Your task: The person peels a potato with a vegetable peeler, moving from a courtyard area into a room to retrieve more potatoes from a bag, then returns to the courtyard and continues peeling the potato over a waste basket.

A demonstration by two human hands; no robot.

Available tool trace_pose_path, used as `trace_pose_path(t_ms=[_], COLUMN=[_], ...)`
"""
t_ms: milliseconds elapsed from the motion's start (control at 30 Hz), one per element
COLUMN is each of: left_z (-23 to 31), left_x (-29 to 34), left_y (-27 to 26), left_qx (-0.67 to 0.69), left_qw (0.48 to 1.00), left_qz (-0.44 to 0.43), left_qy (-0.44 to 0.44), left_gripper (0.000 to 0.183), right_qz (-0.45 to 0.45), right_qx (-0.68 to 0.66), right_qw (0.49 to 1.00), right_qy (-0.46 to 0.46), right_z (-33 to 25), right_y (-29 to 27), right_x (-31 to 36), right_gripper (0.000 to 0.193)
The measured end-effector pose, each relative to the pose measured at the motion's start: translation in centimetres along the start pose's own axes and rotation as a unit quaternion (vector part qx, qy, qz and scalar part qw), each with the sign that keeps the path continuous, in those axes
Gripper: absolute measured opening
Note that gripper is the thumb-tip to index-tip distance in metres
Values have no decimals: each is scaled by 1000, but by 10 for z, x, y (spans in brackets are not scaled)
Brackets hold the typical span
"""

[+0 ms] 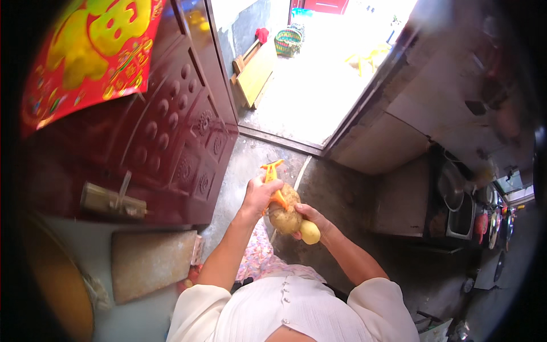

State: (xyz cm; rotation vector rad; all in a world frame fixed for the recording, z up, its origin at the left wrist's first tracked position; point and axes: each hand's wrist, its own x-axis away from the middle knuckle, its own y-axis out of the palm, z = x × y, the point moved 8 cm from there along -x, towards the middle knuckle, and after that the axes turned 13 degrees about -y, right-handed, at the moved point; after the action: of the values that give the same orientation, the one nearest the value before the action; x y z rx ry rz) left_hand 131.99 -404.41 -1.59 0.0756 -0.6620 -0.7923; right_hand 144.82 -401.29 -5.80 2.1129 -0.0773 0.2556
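- Here, gripping a peeler (272, 174) in the left hand (260, 197), fingers wrapped round it, at the upper left of the brown potato (286, 220)
- Holding the brown potato in the right hand (315, 219), fingers part-curled, thumb on its right side
- Cupping a yellow potato (310, 232) there too, just below right of the brown potato

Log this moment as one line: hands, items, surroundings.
left hand: grips orange peeler | right hand: holds brown-skinned potato, smaller pale potato against it | surroundings: maroon door at left, woven basket ahead
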Motion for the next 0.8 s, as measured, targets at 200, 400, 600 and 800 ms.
trace_pose_path(t_ms=[200,400,600,800], left_z=[114,215,291,366], left_x=[-145,-255,-375,-535], left_y=[-39,-37,-40,-31], left_qx=[67,36,-25,-10], left_qw=[998,999,999,999], left_qz=[19,1,27,0], left_qy=[5,-30,-11,-39], left_gripper=[14,15,21,24], right_qz=[-7,61,30,-32], right_qx=[-23,-61,-29,-38], right_qw=[1000,996,999,999], right_qy=[19,-18,-18,-3], right_z=[-104,-213,-295,-408], right_y=[-19,-9,-65,-125], right_x=[-143,-241,-342,-468], right_gripper=[58,55,51,50])
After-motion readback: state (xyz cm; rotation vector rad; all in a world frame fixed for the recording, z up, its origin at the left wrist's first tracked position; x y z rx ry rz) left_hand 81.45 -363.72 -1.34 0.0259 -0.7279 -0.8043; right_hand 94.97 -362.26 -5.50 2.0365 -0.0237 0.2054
